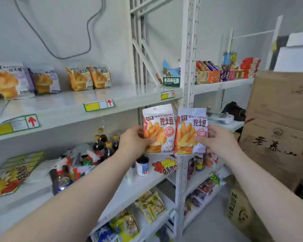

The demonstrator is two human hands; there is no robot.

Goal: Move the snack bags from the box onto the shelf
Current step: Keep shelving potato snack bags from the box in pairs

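My left hand (pixel 133 142) grips a white-and-orange snack bag (pixel 160 126) by its left edge. Beside it, my right hand (pixel 219 142) holds a second, matching snack bag (pixel 191 131) by its right edge. Both bags are upright, side by side in the air, just below the front edge of the white upper shelf (pixel 98 100). On that shelf stand two purple-white snack bags (pixel 12 81) at the left and two orange snack bags (pixel 87 77) near the middle. Large cardboard boxes (pixel 280 123) stand stacked at the right.
A perforated white upright post (pixel 188 70) rises right behind the held bags. The lower shelf carries dark bottles (pixel 103 142), cans and a white cup (pixel 142 165). A seaweed snack pack (pixel 171 74) sits at the upper shelf's right end. More snack boxes fill the neighbouring shelf (pixel 224 72).
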